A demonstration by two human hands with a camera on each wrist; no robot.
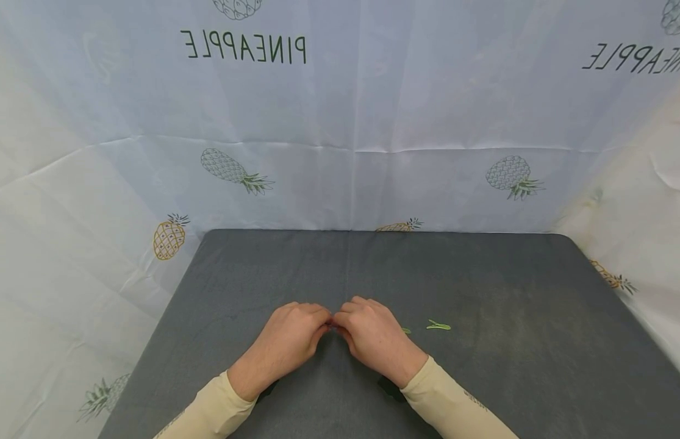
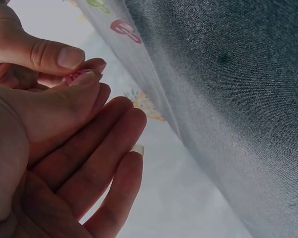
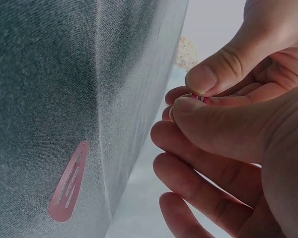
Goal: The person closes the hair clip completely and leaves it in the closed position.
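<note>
Both hands meet over the middle of the dark table in the head view. The left hand [image 1: 290,338] and the right hand [image 1: 375,338] pinch a small pink clip-like piece [image 2: 74,76] between thumbs and fingertips, the thumbs nearly touching. Most of the piece is covered by the fingers; in the right wrist view only a sliver of pink [image 3: 204,99] shows between the thumbs. The other fingers of each hand are loosely bent beneath it.
On the grey table [image 1: 515,280], green clips [image 1: 438,325] lie right of the hands. A pink snap clip [image 3: 68,184] lies flat in the right wrist view; a red-pink clip [image 2: 125,30] shows in the left. Pineapple-printed fabric [image 1: 427,110] hangs behind.
</note>
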